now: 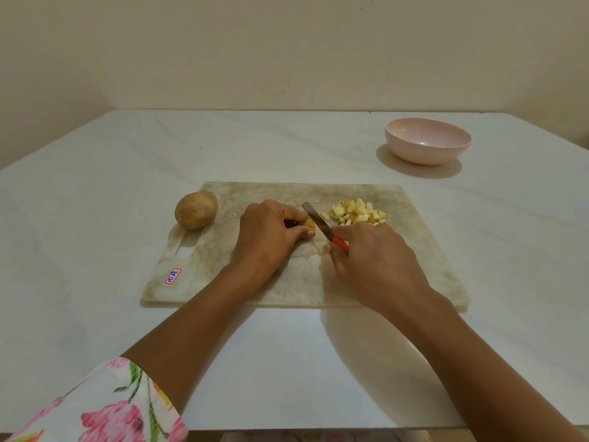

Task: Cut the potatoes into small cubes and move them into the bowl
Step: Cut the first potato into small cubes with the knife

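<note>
Head cam looking down at a big white tabletop [95,218] pushed against a beige wall. Sitting on it is a pretty worn, stained cutting board [398,275], and both bare arms reach in over its near edge. A floral sleeve [111,406] shows on the left arm.

The left hand [267,237] is on the middle of the board. Its fingers [293,215] are curled down over a small potato piece [308,222], pinning it against the board with the thumb tucked on the near side. The right hand [376,263] is just beside it, wrapped round the red handle of a knife [318,220]. The blade angles away from the camera and sits right against the cut end of that piece.

A pink bowl [424,154] sits well apart from the board, off past its far right corner, with nothing in it. A whole potato [196,214], skin on, rests at the board's far left corner. The pile of potato cubes [357,212] is on the board just right of the blade tip. One small red-and-white sticker [172,276] is stuck near the board's left edge.
</note>
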